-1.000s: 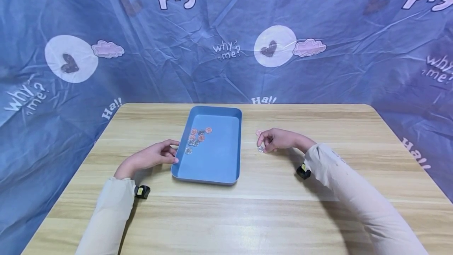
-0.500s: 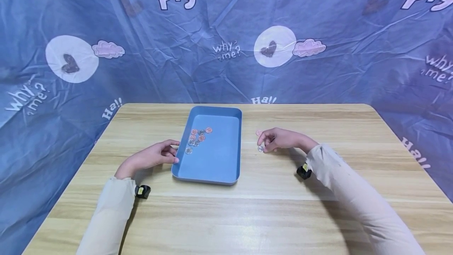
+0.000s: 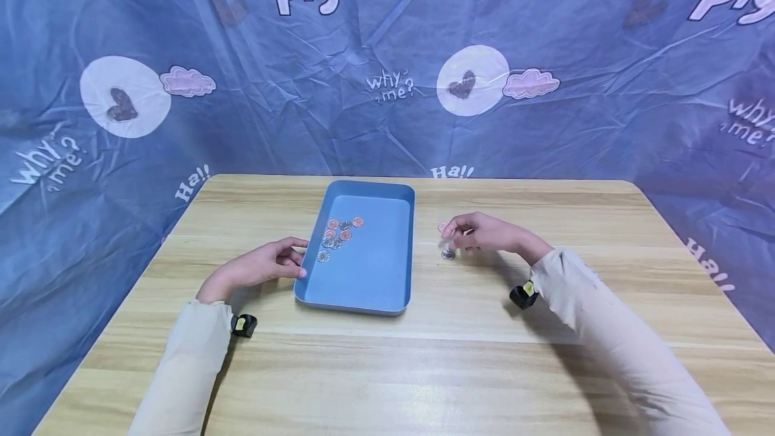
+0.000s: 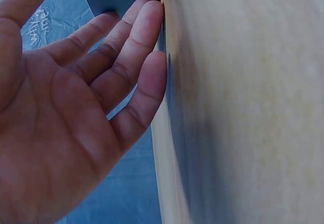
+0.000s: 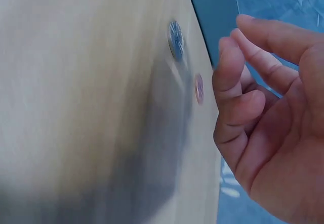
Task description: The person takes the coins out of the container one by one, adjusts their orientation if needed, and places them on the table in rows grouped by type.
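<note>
A blue tray (image 3: 369,281) stands left of centre on the table, with several silver and copper coins (image 3: 335,234) in its left half. My left hand (image 3: 260,264) holds the tray's left rim, thumb tip over the edge and fingers against the outer wall. Just above a silver coin (image 3: 448,254) on the wood hovers my right hand (image 3: 478,233), its fingers loosely bent. In the right wrist view, that silver coin and a copper coin (image 5: 199,88) lie apart from the fingertips. A pale blurred streak shows close to the silver coin; what it is I cannot tell.
The wooden table (image 3: 387,382) ends at a blue printed cloth (image 3: 387,52) hanging behind it. Black wrist devices sit by both cuffs, the left one (image 3: 244,325) and the right one (image 3: 523,295).
My right hand has lifted slightly away from the silver coin, which it was touching, and moved a little right. The left hand and tray keep their place.
</note>
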A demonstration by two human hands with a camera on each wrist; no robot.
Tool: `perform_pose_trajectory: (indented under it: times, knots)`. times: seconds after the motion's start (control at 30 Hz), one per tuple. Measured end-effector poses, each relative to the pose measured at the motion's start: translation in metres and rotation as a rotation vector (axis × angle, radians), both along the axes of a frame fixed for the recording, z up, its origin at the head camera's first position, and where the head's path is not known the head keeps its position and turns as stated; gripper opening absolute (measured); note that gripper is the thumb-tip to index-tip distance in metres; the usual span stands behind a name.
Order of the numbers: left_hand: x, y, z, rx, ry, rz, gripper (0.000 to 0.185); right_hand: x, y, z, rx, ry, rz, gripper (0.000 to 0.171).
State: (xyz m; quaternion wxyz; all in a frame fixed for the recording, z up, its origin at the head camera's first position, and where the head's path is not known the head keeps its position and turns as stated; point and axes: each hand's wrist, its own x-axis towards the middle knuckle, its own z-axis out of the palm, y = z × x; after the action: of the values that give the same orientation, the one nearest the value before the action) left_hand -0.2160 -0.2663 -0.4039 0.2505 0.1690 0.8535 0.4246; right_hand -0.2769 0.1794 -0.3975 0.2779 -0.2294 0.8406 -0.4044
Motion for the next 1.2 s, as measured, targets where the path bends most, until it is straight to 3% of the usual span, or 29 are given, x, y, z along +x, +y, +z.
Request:
perform_pose_trajectory:
  times: [0.4, 0.8, 1.03, 1.2]
  knots:
    - [0.0, -0.002, 0.001, 0.001, 0.02, 0.0, 0.068, 0.007, -0.04, 0.001, -0.107, 0.028, -0.014, 0.024]
    - [-0.001, 0.001, 0.0, -0.031, 0.026, 0.009, 0.071, -0.002, -0.091, 0.022, -0.211, 0.061, -0.032, 0.029]
    - [-0.002, 0.003, 0.001, -0.055, 0.031, 0.011, 0.074, -0.013, -0.117, 0.039, -0.322, 0.016, -0.107, 0.027]
    - [-0.001, 0.003, 0.002, -0.062, 0.029, 0.01, 0.073, -0.021, -0.134, 0.039, -0.325, -0.039, -0.182, 0.031]
